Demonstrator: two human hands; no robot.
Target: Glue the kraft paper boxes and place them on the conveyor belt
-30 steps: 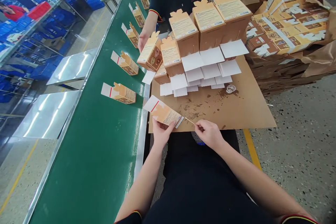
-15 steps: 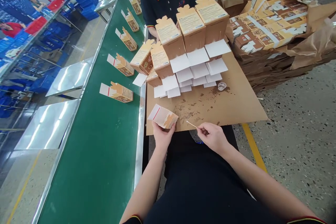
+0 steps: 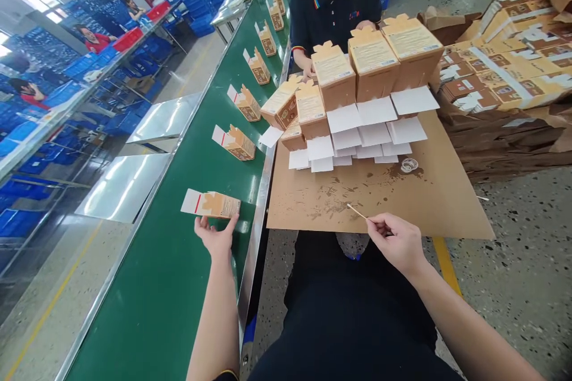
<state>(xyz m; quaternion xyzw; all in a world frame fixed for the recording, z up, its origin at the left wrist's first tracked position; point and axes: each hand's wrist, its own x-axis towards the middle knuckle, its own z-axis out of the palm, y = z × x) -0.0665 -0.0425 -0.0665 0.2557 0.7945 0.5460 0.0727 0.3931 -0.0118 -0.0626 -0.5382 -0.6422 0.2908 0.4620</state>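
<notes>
On the green belt, my left hand (image 3: 217,238) grips a small tan carton (image 3: 221,205), thumb at its right end and fingers along the near side. The carton's white flap with a red strip sticks out to the left. Over the near edge of a brown cardboard sheet (image 3: 295,205), my right hand (image 3: 397,238) pinches a thin cotton swab (image 3: 357,212), its tip pointing left above wet spots. A small clear cup (image 3: 409,165) sits on the sheet in a dark wet patch. Stacked cartons (image 3: 333,77) stand behind it, white flaps hanging toward me.
More open cartons (image 3: 241,143) stand in a row along the green belt (image 3: 156,286). A person (image 3: 335,6) sits beyond the stack. At the right is a large paper-lined bulk pack (image 3: 500,77) of flat cartons. A metal rail (image 3: 257,220) edges the belt.
My left hand has carried the carton from above the cardboard sheet leftward onto the green belt. My right hand still holds the swab. The view has shifted to the left.
</notes>
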